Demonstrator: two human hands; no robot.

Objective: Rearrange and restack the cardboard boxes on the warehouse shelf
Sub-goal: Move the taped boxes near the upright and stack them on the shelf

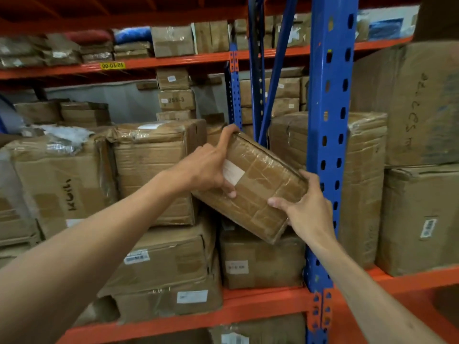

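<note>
Two hands, left hand [207,167] and right hand [306,209], clasp a tilted taped cardboard box [258,187] with a white label; shelf tag [112,65] reads 00-03-01.

You're holding a brown taped box [250,187] with glossy clear tape crossing it and a white label near its left edge. The stacked boxes [154,170] around it are the same dull brown cardboard, several with white stickers; one at the shelf's left end carries black handwriting. The shelf beam [248,304] is orange, the upright post [330,135] blue with dark punched holes. On the upper beam sits a yellow tag [112,65] with black digits. Up top, a blue bundle [133,34] and what may be a red one, blurred.
</note>
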